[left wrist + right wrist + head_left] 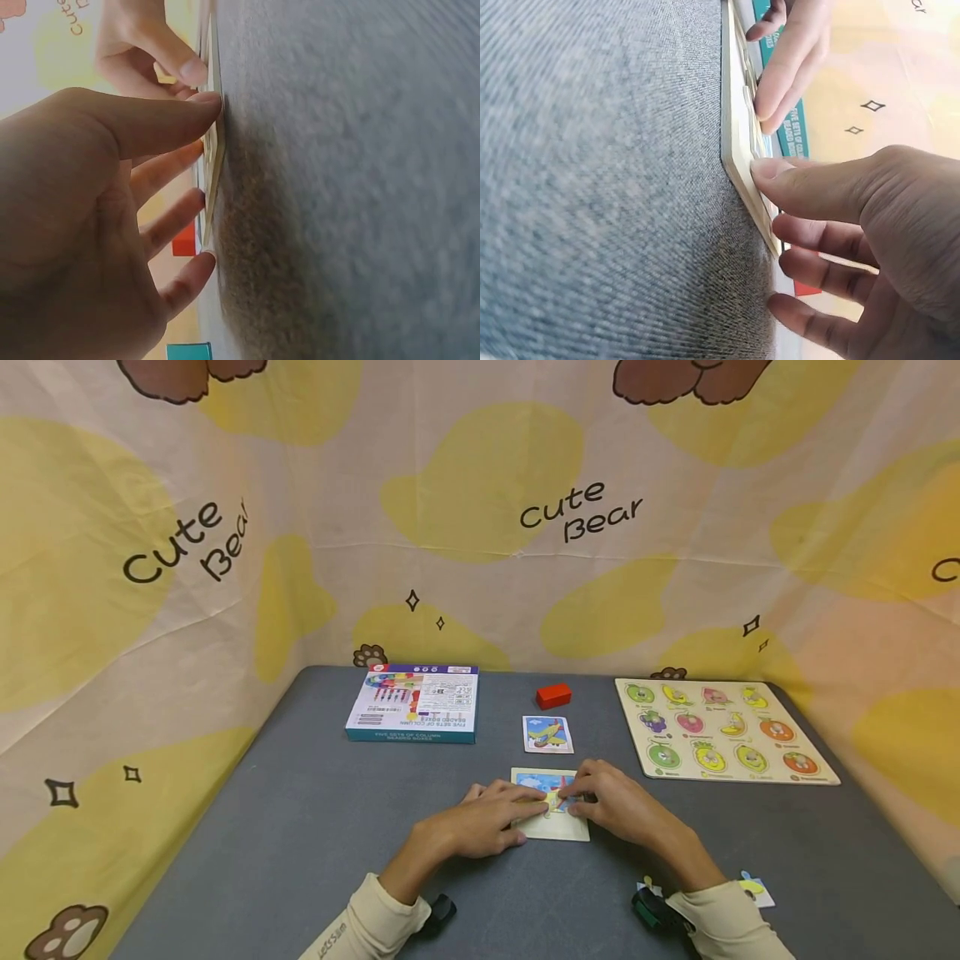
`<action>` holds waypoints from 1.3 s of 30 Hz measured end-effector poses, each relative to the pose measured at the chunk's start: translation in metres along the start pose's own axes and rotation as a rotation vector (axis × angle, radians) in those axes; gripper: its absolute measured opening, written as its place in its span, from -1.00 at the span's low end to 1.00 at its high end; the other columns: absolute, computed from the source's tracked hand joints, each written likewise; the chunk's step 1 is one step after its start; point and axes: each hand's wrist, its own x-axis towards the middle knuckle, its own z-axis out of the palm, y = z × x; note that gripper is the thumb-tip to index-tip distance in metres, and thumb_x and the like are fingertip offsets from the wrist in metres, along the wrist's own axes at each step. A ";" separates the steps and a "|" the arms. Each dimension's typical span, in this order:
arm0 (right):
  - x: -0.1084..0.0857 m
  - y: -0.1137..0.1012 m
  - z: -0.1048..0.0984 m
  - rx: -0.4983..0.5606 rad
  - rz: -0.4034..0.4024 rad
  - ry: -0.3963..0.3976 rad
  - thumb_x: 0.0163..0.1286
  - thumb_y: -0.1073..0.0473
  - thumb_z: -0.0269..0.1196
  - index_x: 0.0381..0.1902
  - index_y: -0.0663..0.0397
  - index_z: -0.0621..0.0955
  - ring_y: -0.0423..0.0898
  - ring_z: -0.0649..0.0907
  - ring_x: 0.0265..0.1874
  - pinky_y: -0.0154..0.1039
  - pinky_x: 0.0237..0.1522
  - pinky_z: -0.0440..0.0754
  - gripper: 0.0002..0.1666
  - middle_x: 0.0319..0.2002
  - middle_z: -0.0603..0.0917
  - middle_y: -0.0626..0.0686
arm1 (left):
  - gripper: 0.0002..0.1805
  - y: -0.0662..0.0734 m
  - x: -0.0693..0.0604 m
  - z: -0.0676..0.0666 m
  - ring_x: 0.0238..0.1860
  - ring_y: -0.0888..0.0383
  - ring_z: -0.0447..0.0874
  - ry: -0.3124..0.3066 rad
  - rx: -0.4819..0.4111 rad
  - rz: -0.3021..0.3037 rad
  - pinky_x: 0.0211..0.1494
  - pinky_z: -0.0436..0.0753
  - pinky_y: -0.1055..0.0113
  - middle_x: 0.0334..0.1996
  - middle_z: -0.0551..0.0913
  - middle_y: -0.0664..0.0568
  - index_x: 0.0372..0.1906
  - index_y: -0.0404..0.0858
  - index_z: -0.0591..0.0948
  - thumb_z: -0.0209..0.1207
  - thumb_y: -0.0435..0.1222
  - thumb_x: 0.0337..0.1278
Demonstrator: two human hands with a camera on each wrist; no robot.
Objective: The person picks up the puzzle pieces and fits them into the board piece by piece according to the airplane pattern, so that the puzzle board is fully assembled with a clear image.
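On the grey bench (300,827), the left hand (483,822) spreads its fingers over a picture puzzle (558,828); the right hand (618,806), fingers relaxed and apart, touches its other side. Beyond: picture card (548,735), red block (553,696). Farther left, box (412,703); farther right, fruit board (738,741).

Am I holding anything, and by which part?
Unclear: your left hand touches the picture board at its left side, your right hand at its right.

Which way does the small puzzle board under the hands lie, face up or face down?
Face up: the puzzle board shows its coloured picture in the head view.
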 end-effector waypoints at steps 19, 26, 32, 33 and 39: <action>0.000 0.003 0.001 0.034 0.111 0.020 0.32 0.11 0.53 0.02 0.01 0.80 -0.19 0.57 -0.23 -0.19 -0.17 0.53 -0.67 -0.28 0.59 -0.15 | -0.35 0.013 0.016 0.008 0.57 0.04 0.19 -0.019 0.042 0.035 0.28 0.32 -0.03 0.64 0.24 0.34 0.67 0.14 0.28 0.11 -0.08 0.61; -0.007 0.006 -0.002 0.017 0.085 0.017 0.35 -0.01 0.52 0.10 0.06 0.75 -0.19 0.53 -0.22 -0.19 -0.16 0.52 -0.55 -0.26 0.56 -0.14 | -0.35 0.018 0.013 0.003 0.59 0.05 0.18 -0.036 0.059 0.034 0.35 0.31 -0.04 0.65 0.22 0.33 0.68 0.09 0.28 0.11 -0.10 0.62; -0.017 0.004 -0.006 0.012 0.088 -0.005 0.35 -0.07 0.51 0.13 0.03 0.75 -0.20 0.55 -0.19 -0.18 -0.12 0.56 -0.51 -0.19 0.58 -0.15 | -0.35 0.016 0.013 0.003 0.60 0.03 0.16 -0.043 0.050 0.042 0.33 0.30 -0.02 0.67 0.19 0.32 0.68 0.08 0.26 0.10 -0.09 0.63; -0.019 0.004 -0.007 0.010 0.094 -0.011 0.35 -0.09 0.50 0.14 0.02 0.75 -0.21 0.54 -0.19 -0.18 -0.12 0.56 -0.51 -0.19 0.58 -0.15 | -0.35 0.016 0.013 0.004 0.59 0.03 0.16 -0.044 0.051 0.041 0.32 0.30 -0.01 0.67 0.18 0.33 0.68 0.09 0.26 0.10 -0.09 0.63; -0.032 0.004 -0.012 -0.004 0.105 -0.044 0.34 -0.08 0.51 0.15 -0.03 0.75 -0.23 0.51 -0.19 -0.20 -0.15 0.54 -0.51 -0.18 0.57 -0.18 | -0.37 0.016 0.012 0.004 0.59 0.06 0.19 -0.024 0.072 0.028 0.30 0.31 0.01 0.65 0.20 0.38 0.67 0.15 0.29 0.11 -0.12 0.63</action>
